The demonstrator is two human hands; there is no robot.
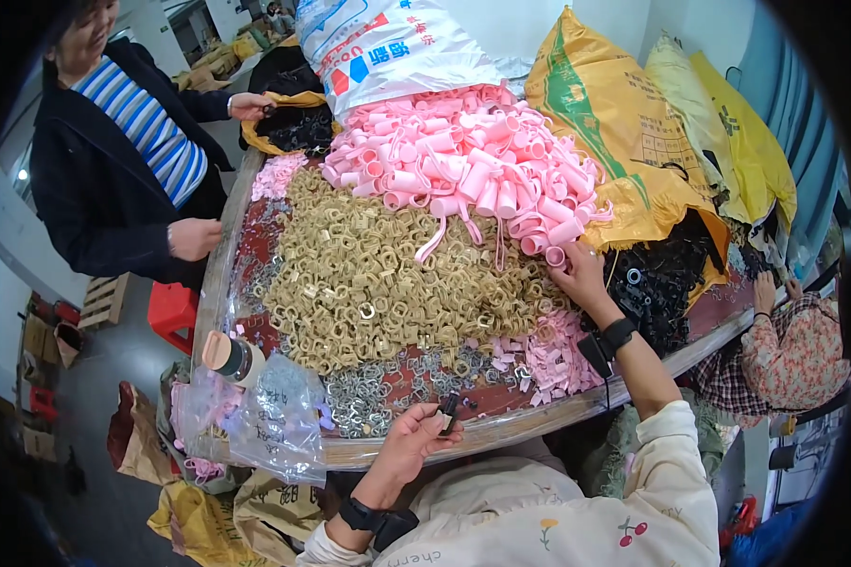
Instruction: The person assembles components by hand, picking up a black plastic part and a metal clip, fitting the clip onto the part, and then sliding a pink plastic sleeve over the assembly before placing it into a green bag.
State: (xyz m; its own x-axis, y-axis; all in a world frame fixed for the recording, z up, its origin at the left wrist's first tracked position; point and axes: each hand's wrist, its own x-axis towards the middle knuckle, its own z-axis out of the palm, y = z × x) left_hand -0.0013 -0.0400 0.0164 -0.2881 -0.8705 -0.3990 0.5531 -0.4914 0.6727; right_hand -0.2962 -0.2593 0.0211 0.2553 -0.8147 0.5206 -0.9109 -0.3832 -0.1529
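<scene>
A small black oblong plastic piece (448, 412) sits pinched upright in my left hand (414, 440), thumb and fingertips closed on it, just above the near rim of the table (501, 427). My right hand (581, 276) reaches out over the heap, fingers curled loosely down onto the near edge of the pile of pink plastic tubes with ribbon tails (473, 161); I cannot tell whether it has hold of one. Between my hands lies the wide mound of tan square plastic rings (369, 274), with silvery metal rings (369, 392) and small pink flat pieces (553, 354) strewn along the near side. Black plastic parts (662, 279) spill from a yellow woven sack (615, 132) at the right. A clear plastic bag (274, 416) sits at the table's left corner. Across the table stands another person in a dark jacket and striped shirt (123, 151).
</scene>
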